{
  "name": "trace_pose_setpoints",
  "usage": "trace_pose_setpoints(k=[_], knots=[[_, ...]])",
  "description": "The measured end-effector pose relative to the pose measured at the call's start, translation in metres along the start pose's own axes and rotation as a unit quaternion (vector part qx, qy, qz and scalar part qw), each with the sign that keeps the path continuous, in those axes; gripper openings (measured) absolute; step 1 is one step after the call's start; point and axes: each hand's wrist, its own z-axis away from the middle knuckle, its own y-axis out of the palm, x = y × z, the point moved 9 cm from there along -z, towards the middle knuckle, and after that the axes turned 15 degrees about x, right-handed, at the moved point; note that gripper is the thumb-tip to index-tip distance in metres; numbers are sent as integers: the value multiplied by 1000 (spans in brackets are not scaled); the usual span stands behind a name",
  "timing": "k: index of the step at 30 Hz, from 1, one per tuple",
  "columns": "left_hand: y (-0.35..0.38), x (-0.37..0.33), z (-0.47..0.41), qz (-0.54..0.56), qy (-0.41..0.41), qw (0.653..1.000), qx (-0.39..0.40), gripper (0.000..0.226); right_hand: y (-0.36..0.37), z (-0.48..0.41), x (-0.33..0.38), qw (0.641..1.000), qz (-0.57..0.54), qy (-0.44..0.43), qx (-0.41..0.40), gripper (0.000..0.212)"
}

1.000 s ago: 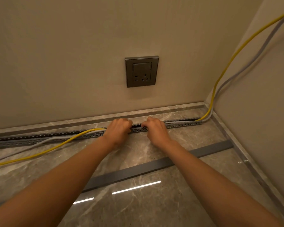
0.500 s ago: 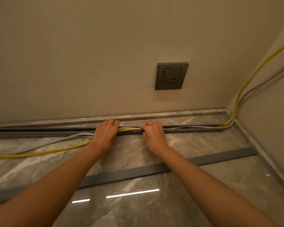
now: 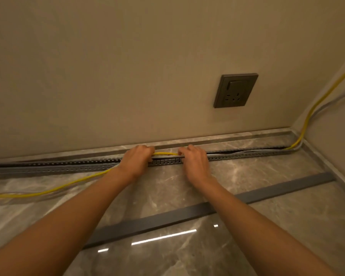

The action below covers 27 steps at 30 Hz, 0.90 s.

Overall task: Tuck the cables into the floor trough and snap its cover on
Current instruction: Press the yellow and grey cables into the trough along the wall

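Both hands have curled tighter, lifting the yellow cable [image 3: 165, 153] slightly (view shifted left).

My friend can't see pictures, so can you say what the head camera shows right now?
Two bare hands, the left hand and right hand, press a yellow cable into a slotted floor trough along the wall. The loose grey cover strip lies on the marble floor nearer the camera, and a wall socket sits above.

The glossy grey marble floor [image 3: 167, 188] carries a slotted grey trough [image 3: 58, 166] along the foot of the wall, a long grey cover strip [image 3: 187, 213] lying loose nearer the camera, and a yellow cable [image 3: 48, 191] on the left.
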Motion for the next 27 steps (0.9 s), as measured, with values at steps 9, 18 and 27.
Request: trace_pose_setpoints(k=[9,18,27], knots=[[-6,18,-16,152,36,988,16,15,1,-4,-7,996,-36,79,17,24],[-6,20,-7,149,27,987,-54,24,1,-12,-9,997,-50,51,35,24],[-13,-25,-1,57,89,988,-114,18,6,-6,-6,998,-59,-2,38,15]])
